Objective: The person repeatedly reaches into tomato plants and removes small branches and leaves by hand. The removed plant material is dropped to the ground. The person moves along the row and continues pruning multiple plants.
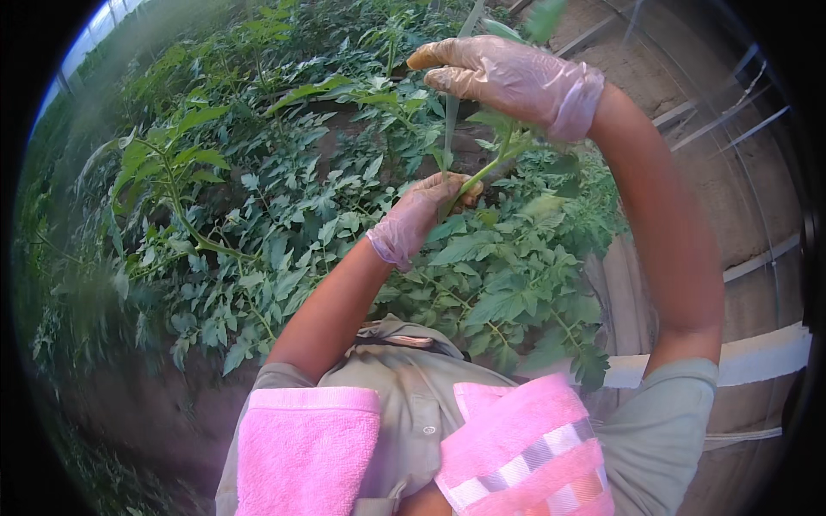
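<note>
My left hand (pixel 423 209), in a thin translucent glove, grips a green tomato stem (pixel 485 171) amid the foliage. A pale flat strip of twine (pixel 451 126) rises from that same grip. Higher up, my right hand (pixel 497 77) is gloved too, its fingers stretched to the left with a gap between them. The fingertips of this glove are stained yellow-brown. Behind the right hand the strip passes upward and shows again above it. Leaves of the held plant (pixel 500 126) lie just under the right wrist; the right palm is hidden.
Dense tomato plants (pixel 310 193) fill the left and middle. One leafy shoot (pixel 177 203) leans out at left. On the right are a greenhouse wall (pixel 703 193) with metal bars and a curved white band (pixel 761 355). A pink towel (pixel 306 445) hangs over my chest.
</note>
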The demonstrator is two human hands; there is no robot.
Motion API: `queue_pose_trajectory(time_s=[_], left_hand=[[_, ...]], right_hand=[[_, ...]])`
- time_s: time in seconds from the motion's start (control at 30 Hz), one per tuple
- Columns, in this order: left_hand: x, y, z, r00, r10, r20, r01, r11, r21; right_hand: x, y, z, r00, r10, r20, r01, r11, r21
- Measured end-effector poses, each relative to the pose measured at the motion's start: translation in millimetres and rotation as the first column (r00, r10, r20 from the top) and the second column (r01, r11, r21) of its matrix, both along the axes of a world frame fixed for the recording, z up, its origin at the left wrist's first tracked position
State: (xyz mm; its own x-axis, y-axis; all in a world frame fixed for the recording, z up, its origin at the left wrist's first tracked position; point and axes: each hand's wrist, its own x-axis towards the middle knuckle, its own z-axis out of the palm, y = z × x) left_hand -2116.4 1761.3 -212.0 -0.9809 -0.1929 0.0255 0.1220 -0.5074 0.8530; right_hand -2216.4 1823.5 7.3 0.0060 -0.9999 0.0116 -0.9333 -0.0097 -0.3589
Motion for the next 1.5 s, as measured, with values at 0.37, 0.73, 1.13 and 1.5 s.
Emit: queue_pose_trajectory(time_s=[0.37,0.73,1.13,1.5], left_hand=[[4.8,-17.2,-33.5,0.966,0.078,-0.246,-0.06,0.995,0.078],[-34.7,-9.0,-14.0,0.903,0.422,-0.08,-0.396,0.891,0.22],[-31.5,-27.3,-36.4,0.966,0.148,-0.211,-0.127,0.986,0.11],[16.3,12.6,-97.4,0.744,0.434,-0.508,-0.368,-0.369,-0.854]], right_hand=[[-69.7,56.3,-30.6,0.684,-0.441,0.581,0.377,0.896,0.235],[-0.5,29.8,-48.7,0.903,-0.295,0.312,0.347,0.93,-0.124],[18.4,179.1,-83.1,0.853,-0.298,-0.428,0.042,0.858,-0.512],[-73.4,416.2,-259.5,0.243,-0.403,0.882,0.97,0.099,-0.222]])
